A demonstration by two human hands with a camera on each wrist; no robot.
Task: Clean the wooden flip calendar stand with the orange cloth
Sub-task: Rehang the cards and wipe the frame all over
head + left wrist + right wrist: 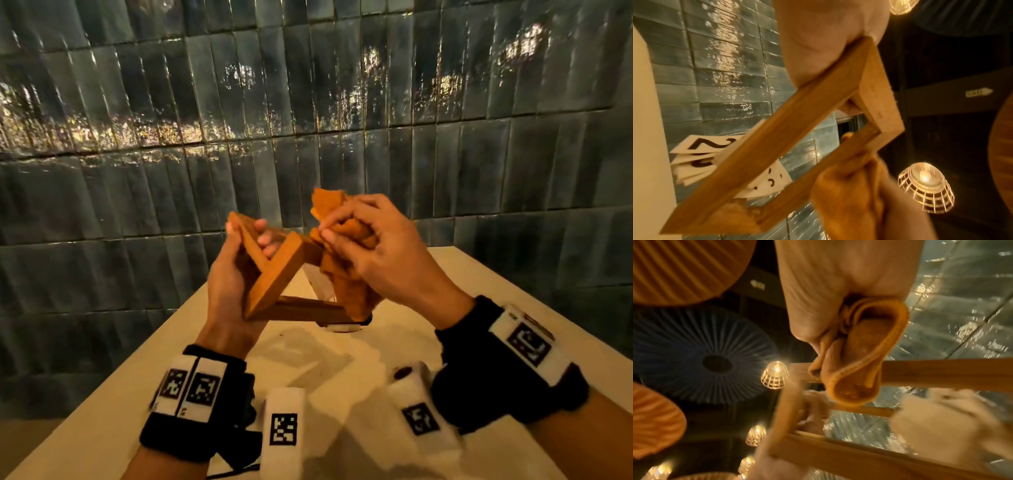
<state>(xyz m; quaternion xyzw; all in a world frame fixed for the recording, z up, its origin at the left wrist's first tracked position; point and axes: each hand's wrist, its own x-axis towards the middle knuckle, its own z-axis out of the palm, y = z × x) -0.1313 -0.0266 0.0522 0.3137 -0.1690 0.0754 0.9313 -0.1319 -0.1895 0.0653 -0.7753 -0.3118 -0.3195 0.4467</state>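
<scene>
Dark glazed tiles back the counter [479,294]; above it the left hand [233,274] grips the wooden stand [274,277] tilted, exposing the bar where the right hand [370,253] clutches the orange cloth [346,284].

Wooden stand [274,274] in left hand [229,281], orange cloth [346,274] in right hand [373,253].

stand [277,274] is bare wood, smooth and matt, faint grain along its bars. cloth [346,236] is orange, soft and nubby, a thick stitched hem showing in the right wrist view. cards [701,155] are white paper, matt, printed black. wall tiles [308,102] are dark glazed ceramic, glossy and rippled, catching glints. table [394,346] is pale and smooth, matt. wristbands [195,394] are black knit fabric with white printed patches.
</scene>
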